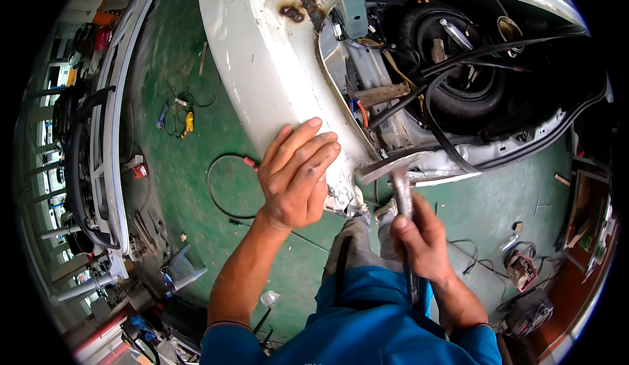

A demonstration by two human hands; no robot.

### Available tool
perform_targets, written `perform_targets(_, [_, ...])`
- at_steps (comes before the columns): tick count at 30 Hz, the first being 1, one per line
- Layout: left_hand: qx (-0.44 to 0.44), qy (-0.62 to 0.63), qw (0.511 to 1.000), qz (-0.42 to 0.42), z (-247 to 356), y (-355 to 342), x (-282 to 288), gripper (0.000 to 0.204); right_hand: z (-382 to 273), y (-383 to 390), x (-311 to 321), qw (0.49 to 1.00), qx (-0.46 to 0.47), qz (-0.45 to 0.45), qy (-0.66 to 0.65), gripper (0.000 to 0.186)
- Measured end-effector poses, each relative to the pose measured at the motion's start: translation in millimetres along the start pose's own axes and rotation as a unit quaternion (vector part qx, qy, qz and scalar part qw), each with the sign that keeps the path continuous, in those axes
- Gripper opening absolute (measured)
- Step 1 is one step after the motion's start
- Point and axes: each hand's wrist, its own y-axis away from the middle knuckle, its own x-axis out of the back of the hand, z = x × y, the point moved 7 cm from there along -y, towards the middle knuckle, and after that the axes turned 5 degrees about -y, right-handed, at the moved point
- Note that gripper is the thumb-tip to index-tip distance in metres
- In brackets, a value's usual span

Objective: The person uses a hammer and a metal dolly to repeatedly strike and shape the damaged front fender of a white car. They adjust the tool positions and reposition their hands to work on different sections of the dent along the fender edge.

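Observation:
My left hand [298, 172] lies with its fingers stretched out against the white car body panel [282, 70], near its lower end. Wrapped round the handle of a hammer [402, 194] is my right hand [422, 240]. The hammer's long, worn metal head is up at the corner of the panel, beside the trunk opening; whether it touches the metal I cannot tell. Just below it the panel's edge looks torn and crumpled. Burn marks [291, 13] show farther up the panel.
The open trunk holds a spare tire [419, 31], a loose black rubber seal [436, 119] and a wooden block [382, 94]. A cable [209, 181] curls on the green floor [177, 201]. A parts rack [108, 135] stands at left, a box-shaped machine [529, 312] at lower right.

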Motion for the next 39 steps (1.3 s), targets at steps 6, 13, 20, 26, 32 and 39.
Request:
perform_targets(6, [0.01,0.053,0.997,0.055,-10,5,5,0.033,2,6,1,0.999,-0.021,-0.015,-0.03,0.056])
perform_targets(13, [0.125,0.045,0.983,0.129,-44,28,8,0.041,16,12,-3,0.997,-0.06,-0.046,-0.022,0.05])
perform_targets(20, [0.179,0.017,0.978,0.104,-47,34,9,0.047,17,31,20,0.998,-0.012,0.027,0.058,0.056])
perform_targets(26, [0.203,-0.016,0.976,0.078,-24,51,6,0.055,7,46,16,0.992,-0.01,0.083,0.097,0.053])
perform_targets(32, [0.181,0.013,0.983,0.032,41,95,-5,0.061,6,63,13,0.984,-0.009,0.13,0.119,0.048])
perform_targets(39, [0.148,0.038,0.988,0.038,52,121,-1,0.054,-16,80,-7,0.97,0.057,0.13,0.197,0.05])
